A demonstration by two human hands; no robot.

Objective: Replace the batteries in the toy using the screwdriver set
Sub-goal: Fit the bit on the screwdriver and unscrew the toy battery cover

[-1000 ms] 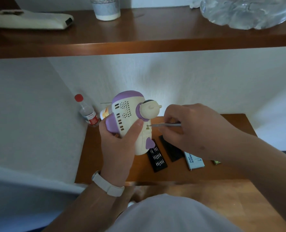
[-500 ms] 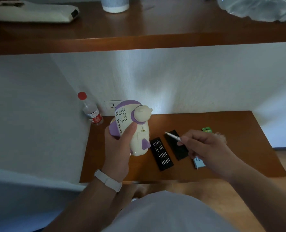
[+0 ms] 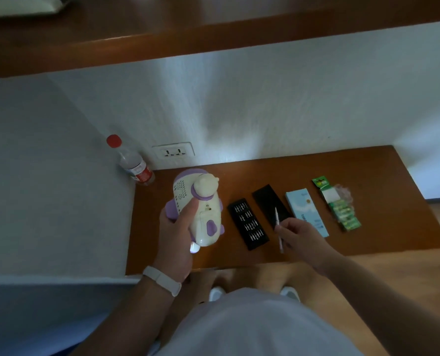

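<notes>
Your left grip (image 3: 174,236) curls round the cream-and-purple toy (image 3: 205,233), back panel facing you; your right grip (image 3: 301,237) pinches the slim screwdriver (image 3: 277,215).

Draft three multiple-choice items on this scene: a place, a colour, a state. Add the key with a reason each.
1. Where does the bit tray lie? A. on the desk beside the black lid B. on the upper shelf C. on the floor
2. The cap of the water bottle is A. blue B. red C. green
3. The right hand A. lies flat on the desk B. hangs empty C. pinches the screwdriver
Key: 1 A, tray and lid lie side by side on the wood; 2 B, the cap shows red; 3 C, its fingers hold the screwdriver while the left hand holds the toy.
</notes>
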